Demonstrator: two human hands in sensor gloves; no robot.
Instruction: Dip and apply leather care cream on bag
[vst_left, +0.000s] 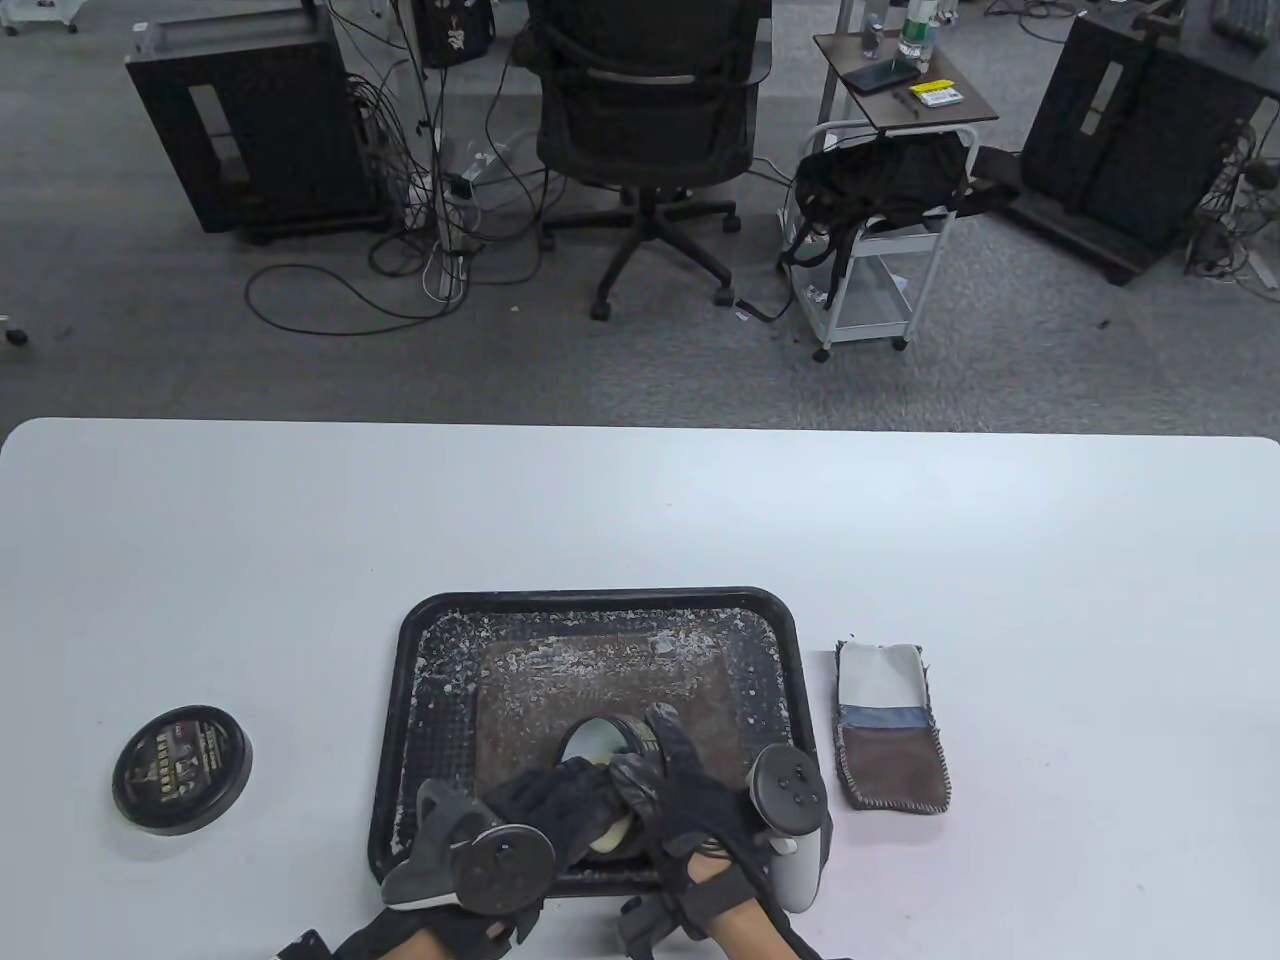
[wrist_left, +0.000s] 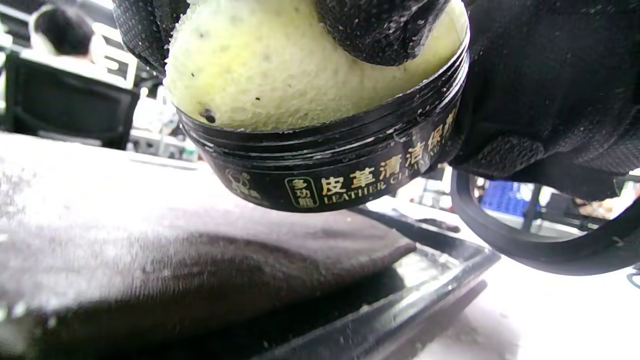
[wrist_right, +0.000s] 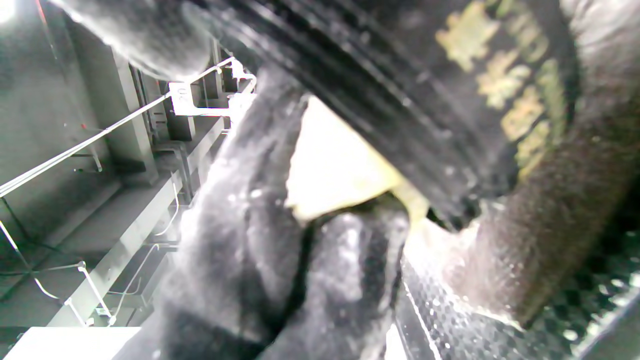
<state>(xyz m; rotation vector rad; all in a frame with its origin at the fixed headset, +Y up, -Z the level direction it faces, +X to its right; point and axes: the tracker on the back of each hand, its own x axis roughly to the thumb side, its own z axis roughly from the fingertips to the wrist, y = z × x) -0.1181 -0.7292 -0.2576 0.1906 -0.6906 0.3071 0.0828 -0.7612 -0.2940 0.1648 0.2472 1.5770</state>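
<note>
Fingers of your right hand (vst_left: 690, 790) curled round the open cream tin (wrist_left: 330, 165), lifting it off the bag (vst_left: 610, 690) in the tray (vst_left: 420, 640), so your left hand (vst_left: 560, 810), apparently pinching the sponge (wrist_left: 280, 70), could dip.

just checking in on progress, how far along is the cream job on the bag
Done: the lid is off and lies on the table, left of the tray. In hand: the right hand holds the open jar above the bag while the left hand presses a yellow sponge into it. Left: rubbing cream onto the bag; whether any is already on can't be told.
</note>
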